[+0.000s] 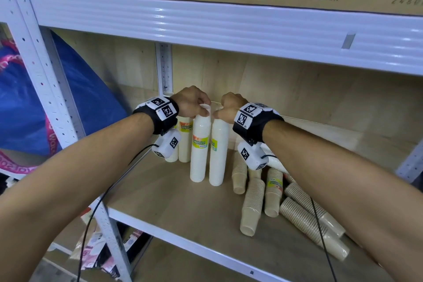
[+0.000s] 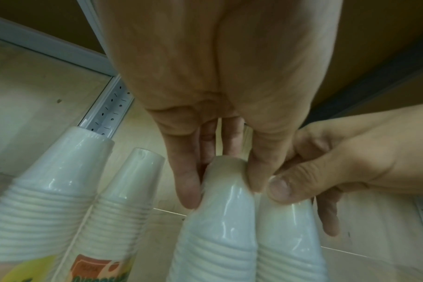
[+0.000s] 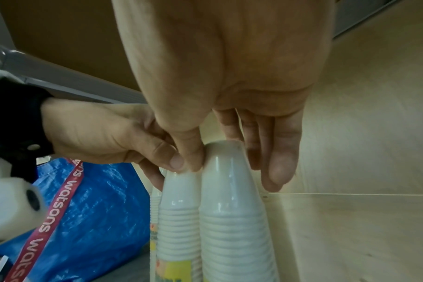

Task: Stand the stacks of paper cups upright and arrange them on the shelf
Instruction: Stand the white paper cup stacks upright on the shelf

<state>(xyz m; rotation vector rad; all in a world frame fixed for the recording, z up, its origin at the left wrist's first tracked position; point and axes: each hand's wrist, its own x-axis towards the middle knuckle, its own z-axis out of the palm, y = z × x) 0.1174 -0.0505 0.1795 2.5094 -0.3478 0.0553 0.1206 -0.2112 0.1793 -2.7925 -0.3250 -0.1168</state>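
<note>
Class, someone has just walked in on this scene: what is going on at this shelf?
A person is tidying paper cups on a shelf. The left hand grips the top of one upright white stack, the right hand the top of the white stack beside it. Two more white stacks stand behind. Several brown stacks lie toppled to the right.

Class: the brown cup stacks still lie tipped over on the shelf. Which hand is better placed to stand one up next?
Probably the right hand: the brown stacks lie directly beneath its forearm, while the left hand grips a white stack farther away.
</note>
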